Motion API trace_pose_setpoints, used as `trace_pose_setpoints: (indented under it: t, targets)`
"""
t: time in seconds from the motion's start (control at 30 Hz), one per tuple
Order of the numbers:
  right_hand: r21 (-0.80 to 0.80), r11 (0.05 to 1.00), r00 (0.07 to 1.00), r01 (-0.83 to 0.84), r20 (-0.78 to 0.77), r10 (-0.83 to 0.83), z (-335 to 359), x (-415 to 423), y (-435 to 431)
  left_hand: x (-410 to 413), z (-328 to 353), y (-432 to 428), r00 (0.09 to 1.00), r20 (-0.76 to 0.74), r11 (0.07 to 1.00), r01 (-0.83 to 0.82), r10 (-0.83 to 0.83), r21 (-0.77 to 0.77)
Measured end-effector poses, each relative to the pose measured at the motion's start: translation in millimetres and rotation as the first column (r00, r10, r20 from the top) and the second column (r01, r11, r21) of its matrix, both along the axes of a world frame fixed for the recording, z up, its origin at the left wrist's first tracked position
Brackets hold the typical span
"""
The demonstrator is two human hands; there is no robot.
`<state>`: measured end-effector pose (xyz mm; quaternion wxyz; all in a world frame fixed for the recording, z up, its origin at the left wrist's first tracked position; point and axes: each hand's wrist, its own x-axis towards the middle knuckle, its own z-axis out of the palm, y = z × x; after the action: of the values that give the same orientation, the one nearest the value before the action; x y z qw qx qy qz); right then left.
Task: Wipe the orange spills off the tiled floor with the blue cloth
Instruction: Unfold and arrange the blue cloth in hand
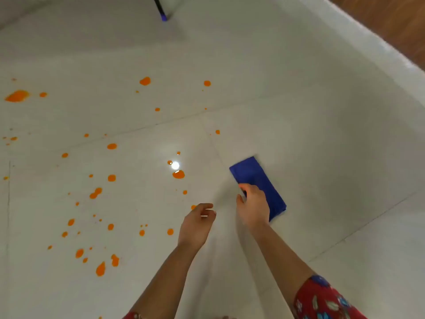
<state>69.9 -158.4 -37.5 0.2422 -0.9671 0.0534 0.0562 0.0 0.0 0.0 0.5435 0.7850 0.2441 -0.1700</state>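
Observation:
A folded blue cloth (255, 178) lies flat on the white tiled floor (299, 139), right of centre. My right hand (254, 204) rests on its near half, fingers curled over the cloth's left edge. My left hand (197, 223) hovers just left of it, fingers loosely curled, holding nothing. Orange spills (178, 174) dot the floor to the left, from small drops to larger blobs such as one at the far left (17, 96). One drop (193, 207) sits right at my left fingertips.
A white wall base (358, 40) runs diagonally along the right, with brown wood (391, 24) beyond it. A dark pole with a purple tip (162, 13) stands on the floor at the top. A bright light reflection (175, 165) shines among the spills.

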Motion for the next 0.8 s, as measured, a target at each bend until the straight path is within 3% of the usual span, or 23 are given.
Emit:
trace_pose_setpoints:
  t: [0.13,0.23,0.3,0.37,0.43,0.53,0.63,0.77,0.8]
  targets:
    - [-0.301,0.952,0.999,-0.048,-0.033,0.04,-12.9,28.6,-11.8,15.6,7.4,-3.3,0.998,0.017,0.991,-0.054,0.057,-0.125]
    - [-0.402,0.906,0.991,-0.131,-0.049,0.122,-28.5,38.6,-22.8,22.5,9.2,-3.1,0.994,0.019,0.976,-0.103,0.108,-0.191]
    - [-0.386,0.906,0.985,-0.172,-0.062,0.161,-32.3,46.4,-28.6,21.6,7.7,-1.9,0.989,0.006,0.963,-0.143,0.148,-0.226]
    - [-0.169,0.98,0.994,-0.105,-0.021,0.103,-25.5,52.5,-31.5,21.5,7.5,-1.2,0.982,-0.019,0.94,-0.188,0.191,-0.284]
    - [0.175,0.983,0.999,0.052,-0.009,-0.052,-11.0,49.7,-31.5,20.4,10.0,-2.7,0.979,-0.041,0.922,-0.201,0.199,-0.331]
    - [0.605,0.749,0.963,0.27,-0.169,-0.211,22.4,33.3,-26.3,19.9,16.8,-9.2,0.991,-0.067,0.917,-0.135,0.119,-0.375]
    - [0.765,0.576,0.957,0.289,-0.241,-0.16,61.0,7.3,-12.7,24.0,35.0,-15.4,0.994,-0.078,0.898,-0.099,0.072,-0.429]
    - [0.846,0.502,0.982,0.182,-0.186,-0.042,101.2,-29.6,14.1,26.0,65.9,-13.6,0.988,-0.073,0.733,-0.15,0.136,-0.663]
    - [0.846,0.51,0.986,0.157,-0.165,-0.03,104.9,-36.0,20.9,25.0,72.2,-11.4,0.99,-0.054,0.733,-0.133,0.13,-0.667]
